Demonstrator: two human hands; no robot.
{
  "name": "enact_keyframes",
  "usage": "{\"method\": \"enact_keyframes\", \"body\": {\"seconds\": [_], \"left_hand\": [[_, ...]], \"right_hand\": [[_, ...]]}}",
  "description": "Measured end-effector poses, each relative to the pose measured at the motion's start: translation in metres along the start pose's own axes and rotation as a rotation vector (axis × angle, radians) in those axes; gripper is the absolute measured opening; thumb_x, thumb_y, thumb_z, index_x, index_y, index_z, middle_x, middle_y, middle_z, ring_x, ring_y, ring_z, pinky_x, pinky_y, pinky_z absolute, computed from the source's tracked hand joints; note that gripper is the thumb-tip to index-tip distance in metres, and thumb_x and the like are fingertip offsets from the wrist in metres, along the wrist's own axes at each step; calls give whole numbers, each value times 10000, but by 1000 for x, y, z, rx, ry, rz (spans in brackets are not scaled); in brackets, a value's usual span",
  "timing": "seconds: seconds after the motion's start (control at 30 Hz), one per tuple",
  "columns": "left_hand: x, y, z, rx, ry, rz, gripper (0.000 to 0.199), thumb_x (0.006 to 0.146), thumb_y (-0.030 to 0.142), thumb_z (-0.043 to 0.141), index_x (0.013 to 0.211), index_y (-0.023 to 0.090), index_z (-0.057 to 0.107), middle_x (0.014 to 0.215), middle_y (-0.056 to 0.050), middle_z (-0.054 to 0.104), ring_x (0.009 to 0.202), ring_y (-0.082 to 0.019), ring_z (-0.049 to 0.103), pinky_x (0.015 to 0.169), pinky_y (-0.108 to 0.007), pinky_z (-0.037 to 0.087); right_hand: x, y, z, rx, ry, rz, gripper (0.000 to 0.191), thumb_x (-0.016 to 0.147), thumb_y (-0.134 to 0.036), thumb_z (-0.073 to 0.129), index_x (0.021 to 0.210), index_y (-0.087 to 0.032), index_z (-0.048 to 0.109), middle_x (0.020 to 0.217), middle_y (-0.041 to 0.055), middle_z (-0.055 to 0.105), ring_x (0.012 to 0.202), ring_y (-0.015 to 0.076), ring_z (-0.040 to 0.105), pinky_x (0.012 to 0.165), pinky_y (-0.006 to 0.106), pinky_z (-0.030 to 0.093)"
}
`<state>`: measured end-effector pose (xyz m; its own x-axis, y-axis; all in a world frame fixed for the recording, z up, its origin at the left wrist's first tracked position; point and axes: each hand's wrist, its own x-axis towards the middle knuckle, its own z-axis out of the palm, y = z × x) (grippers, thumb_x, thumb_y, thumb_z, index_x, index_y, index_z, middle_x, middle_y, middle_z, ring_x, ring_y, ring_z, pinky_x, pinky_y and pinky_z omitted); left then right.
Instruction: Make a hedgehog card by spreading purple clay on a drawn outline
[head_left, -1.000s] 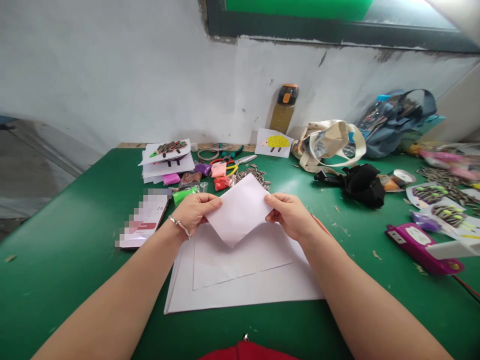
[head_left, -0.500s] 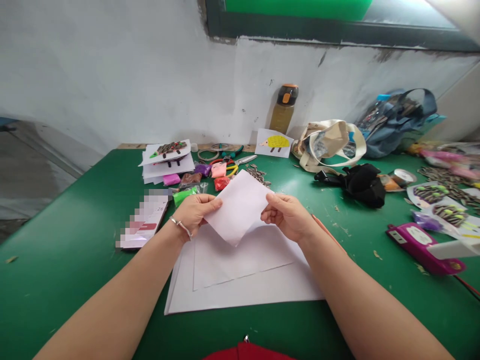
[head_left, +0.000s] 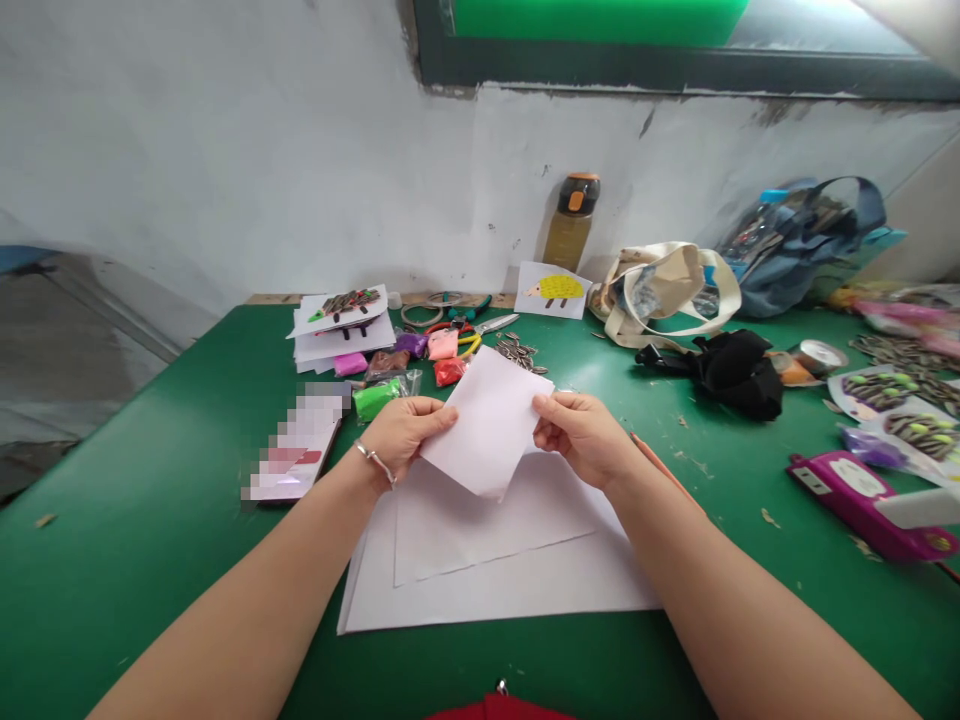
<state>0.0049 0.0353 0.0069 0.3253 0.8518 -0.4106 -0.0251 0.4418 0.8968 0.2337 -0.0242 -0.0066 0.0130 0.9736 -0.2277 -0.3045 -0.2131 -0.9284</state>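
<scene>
Between my hands a small blank sheet of white paper is held up, tilted like a diamond. My left hand pinches its left corner between thumb and fingers; a silver bracelet circles that wrist. On the opposite side my right hand grips the right corner, thumb on top and fingers curled beneath. Below lie larger white sheets, stacked flat on the green table, the upper one smaller with an uneven lower edge. An orange pencil shows partly behind my right forearm.
To the left lies a phone. Behind are bagged coloured clay, scissors, sunflower seeds, stacked hedgehog pictures and a hedgehog drawing before a bottle. Rightward sit a cream bag, black pouch and magenta device.
The small sheet has turned slightly in my hands, its lower corner shifting right. Both hands keep their hold. The whole view has shifted a little.
</scene>
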Motion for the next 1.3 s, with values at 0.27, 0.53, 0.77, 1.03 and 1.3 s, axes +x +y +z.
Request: {"method": "enact_keyframes", "body": {"seconds": [0.27,0.53,0.77,1.03,1.3], "left_hand": [[2,-5,5,-54,49,58,473,450,438,911,689,103,676,592,-10,630,513,-106,551,471,-206,417],[-1,0,1,74,-13,141,561,679,667,703,853,133,705,778,-75,710,725,-177,659,643,-267,497],[-12,11,2,431,-97,245,477,647,581,753,853,151,750,878,-76,732,812,-217,644,706,-290,486],[-14,8,11,529,-108,186,278,593,401,758,717,156,715,732,-31,697,666,-166,597,611,-258,451],[-6,5,6,354,75,261,351,550,436,781,720,148,674,695,0,630,616,-131,529,563,-242,408]], "right_hand": [[-3,7,7,-154,-72,46,343,740,-479,719,671,-153,640,597,30,651,552,113,574,540,236,383],[-4,-2,-3,-411,-160,36,344,742,-455,673,574,-179,553,523,-15,566,506,112,531,540,255,394],[-14,-4,2,-789,-412,84,300,809,-336,562,560,-198,467,524,-34,516,523,120,511,503,249,382],[-19,-5,9,-890,-433,27,290,807,-302,529,563,-197,410,540,-51,437,524,100,411,483,242,304],[-14,-2,10,-663,-222,16,259,824,-388,523,706,-169,596,640,-28,474,572,107,408,510,245,300]]}}
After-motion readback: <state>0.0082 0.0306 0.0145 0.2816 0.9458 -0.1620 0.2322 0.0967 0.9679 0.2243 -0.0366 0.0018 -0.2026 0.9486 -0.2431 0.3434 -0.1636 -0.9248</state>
